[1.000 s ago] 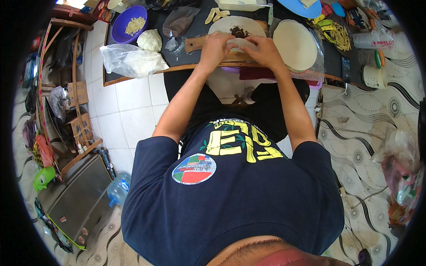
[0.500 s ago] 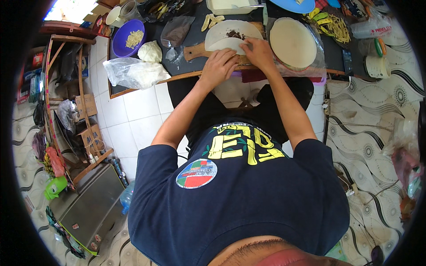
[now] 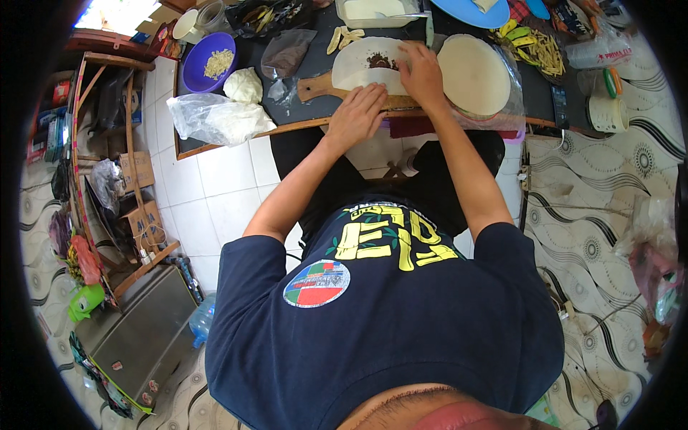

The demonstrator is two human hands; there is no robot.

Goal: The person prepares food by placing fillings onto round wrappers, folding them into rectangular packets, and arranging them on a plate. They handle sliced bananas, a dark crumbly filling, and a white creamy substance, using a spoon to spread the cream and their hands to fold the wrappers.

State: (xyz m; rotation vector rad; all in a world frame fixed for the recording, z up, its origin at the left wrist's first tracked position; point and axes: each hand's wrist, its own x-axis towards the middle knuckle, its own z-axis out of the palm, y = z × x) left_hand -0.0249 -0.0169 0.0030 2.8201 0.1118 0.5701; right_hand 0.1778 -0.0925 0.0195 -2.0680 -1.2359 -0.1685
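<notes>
A thin, pale round pastry wrapper (image 3: 349, 68) lies on a wooden paddle-shaped board (image 3: 315, 86), with dark brown crumbly filling (image 3: 381, 60) near its middle. My left hand (image 3: 357, 111) rests at the wrapper's near edge, fingers stretched out and fairly flat. At the wrapper's right side, my right hand (image 3: 424, 75) has its thumb and bent fingers on the edge beside the filling; the hand covers that part, so the fold there is partly hidden. Just right of the board sits a stack of round wrappers (image 3: 473, 77) on plastic.
Peeled banana pieces (image 3: 345, 38), a bag of brown crumbs (image 3: 288, 54) and a purple bowl (image 3: 192, 70) of pale shreds lie leftward. At the back are a tray of white cream (image 3: 380, 10) and a blue plate (image 3: 466, 8). Banana peels (image 3: 537, 50) lie right.
My right hand has moved from the near fold up and right to the wrapper's right side. My left hand has shifted slightly toward me, and the raised near flap now looks flatter.
</notes>
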